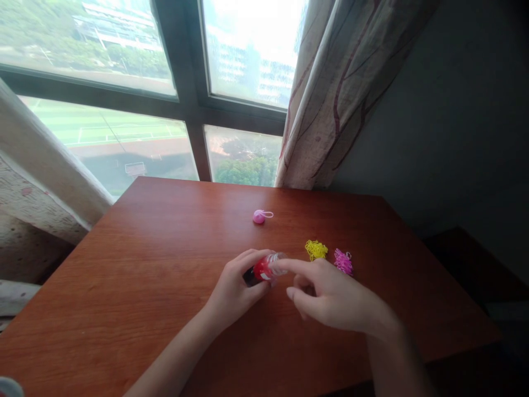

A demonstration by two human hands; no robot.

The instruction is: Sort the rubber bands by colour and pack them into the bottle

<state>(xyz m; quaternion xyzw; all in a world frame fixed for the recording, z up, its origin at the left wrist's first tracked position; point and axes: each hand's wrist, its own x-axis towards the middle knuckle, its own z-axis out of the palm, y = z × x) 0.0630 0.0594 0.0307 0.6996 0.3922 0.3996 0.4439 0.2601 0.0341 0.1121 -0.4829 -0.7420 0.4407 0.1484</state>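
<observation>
My left hand (239, 281) is wrapped around a small clear plastic bottle (264, 267), tilted with its mouth to the right. Red shows through its middle, with a dark part by my palm; what is inside I cannot make out. My right hand (326, 289) points its index finger at the bottle's mouth, the tip at or in the opening. Its thumb stands apart and the other fingers curl loosely, with nothing visible in them. Beyond my right hand lie a pile of yellow loops (316, 250) and a pile of pink loops (343, 262).
A pink cap with a loop (259, 216) sits farther back on the brown wooden table (165, 237). Behind the table's far edge are a window (190, 94) and a patterned curtain (322, 110). The rim of a pale round object (10, 386) shows at the lower left corner.
</observation>
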